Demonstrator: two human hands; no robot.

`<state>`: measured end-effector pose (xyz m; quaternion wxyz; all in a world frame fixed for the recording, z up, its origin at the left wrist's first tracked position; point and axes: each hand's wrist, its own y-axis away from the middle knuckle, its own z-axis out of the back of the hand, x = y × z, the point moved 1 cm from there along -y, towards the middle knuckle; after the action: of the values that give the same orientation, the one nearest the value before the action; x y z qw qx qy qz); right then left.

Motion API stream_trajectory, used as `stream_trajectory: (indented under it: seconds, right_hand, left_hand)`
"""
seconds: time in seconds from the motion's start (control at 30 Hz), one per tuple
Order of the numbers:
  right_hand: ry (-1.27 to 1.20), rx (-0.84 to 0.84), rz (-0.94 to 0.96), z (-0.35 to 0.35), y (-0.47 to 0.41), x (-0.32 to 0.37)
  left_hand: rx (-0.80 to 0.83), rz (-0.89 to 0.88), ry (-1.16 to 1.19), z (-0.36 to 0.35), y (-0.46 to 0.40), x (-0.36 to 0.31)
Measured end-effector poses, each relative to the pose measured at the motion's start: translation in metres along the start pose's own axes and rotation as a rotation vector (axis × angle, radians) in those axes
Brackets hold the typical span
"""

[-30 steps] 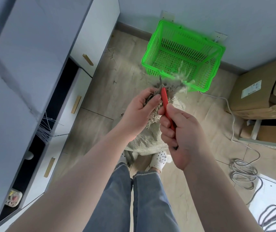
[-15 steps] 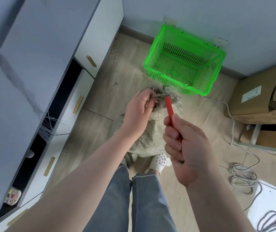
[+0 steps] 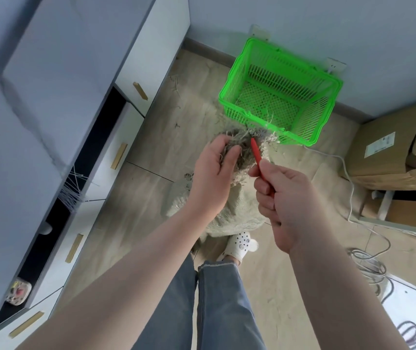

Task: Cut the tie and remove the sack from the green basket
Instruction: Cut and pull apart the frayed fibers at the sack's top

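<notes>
The pale woven sack (image 3: 229, 210) already stands on the floor just outside the empty green plastic basket (image 3: 281, 96), left hand (image 3: 214, 168) gripping its frayed neck, right hand (image 3: 285, 198) clenched round a red-handled cutter (image 3: 256, 154) (tie hidden), so cutting likely remains.

The sack (image 3: 229, 210) sits on the floor under my left hand (image 3: 214, 170) and right hand (image 3: 285, 198). The basket (image 3: 281, 97) stands beyond them; boxes (image 3: 391, 150) lie right of my right hand, cabinets (image 3: 75, 122) left of my left.
</notes>
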<state>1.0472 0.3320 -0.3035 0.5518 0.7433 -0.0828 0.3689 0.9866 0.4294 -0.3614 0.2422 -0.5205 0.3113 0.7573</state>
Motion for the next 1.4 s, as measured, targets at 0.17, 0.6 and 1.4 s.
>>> stream_trajectory:
  seconds: [0.17,0.6,1.4]
  right_hand:
    - [0.071,-0.011,0.018,-0.001,0.003,-0.003]
    - [-0.343,0.124,-0.146,0.013,0.016,0.008]
    - [-0.331,0.207,-0.332,0.014,0.018,0.004]
  left_hand:
    - [-0.007,-0.001,-0.039,0.003,-0.004,0.000]
    - [0.054,0.009,-0.165,0.002,-0.009,-0.004]
    - [-0.125,0.187,0.124,0.000,-0.014,-0.009]
